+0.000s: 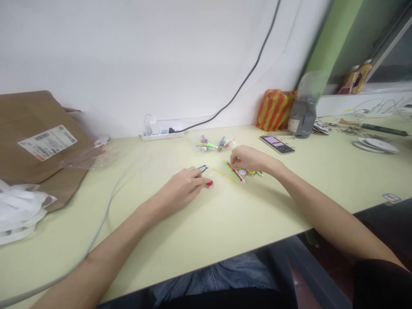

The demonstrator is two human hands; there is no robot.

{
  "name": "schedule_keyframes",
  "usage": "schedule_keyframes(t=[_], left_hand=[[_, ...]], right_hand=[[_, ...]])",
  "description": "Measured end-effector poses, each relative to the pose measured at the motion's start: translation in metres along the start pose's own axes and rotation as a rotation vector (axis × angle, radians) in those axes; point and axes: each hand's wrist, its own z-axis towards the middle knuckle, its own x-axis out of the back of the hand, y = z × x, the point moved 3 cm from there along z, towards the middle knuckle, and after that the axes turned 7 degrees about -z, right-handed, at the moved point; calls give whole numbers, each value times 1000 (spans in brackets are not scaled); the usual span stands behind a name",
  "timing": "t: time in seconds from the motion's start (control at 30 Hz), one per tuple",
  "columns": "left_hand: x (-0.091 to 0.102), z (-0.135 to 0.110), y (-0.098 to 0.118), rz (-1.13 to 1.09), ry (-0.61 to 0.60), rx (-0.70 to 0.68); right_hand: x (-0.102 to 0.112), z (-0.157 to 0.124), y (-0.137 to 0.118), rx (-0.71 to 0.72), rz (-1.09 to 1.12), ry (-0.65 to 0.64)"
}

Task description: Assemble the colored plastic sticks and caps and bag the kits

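Red disc [209, 184] lies on the bench [193, 240] at the fingertips of the left hand [185, 189]. Farther right, the right hand [247, 158] bends over coloured sticks [236, 172]; whether either hand's fingers grip anything, I cannot tell.

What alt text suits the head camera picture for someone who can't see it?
A person's left hand touches a red disc on a pale table; the right hand is at some thin colorful pieces. Beyond sit a phone and a striped bag.

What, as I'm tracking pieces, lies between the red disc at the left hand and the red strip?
The head view shows a yellow strip there, then a green strip close beside the red strip.
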Motion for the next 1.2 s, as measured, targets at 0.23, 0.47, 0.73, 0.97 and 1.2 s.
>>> schedule_keyframes(t=[0.23, 0.47, 0.73, 0.97, 1.2], left_hand=[[0, 0, 1, -5, 20, -13], [0, 1, 1, -22, 31, -19], [1, 1, 2, -25, 30, -18], [0, 0, 1, -15, 10, -7], [0, 0, 3, -23, 39, 3]], right_hand=[[-4, 2, -1, 33, 7, 5], [-14, 6, -20, 230, 94, 46], [-8, 4, -3, 107, 14, 56], [-8, 3, -4, 73, 11, -27], [5, 0, -13, 111, -2, 368]])
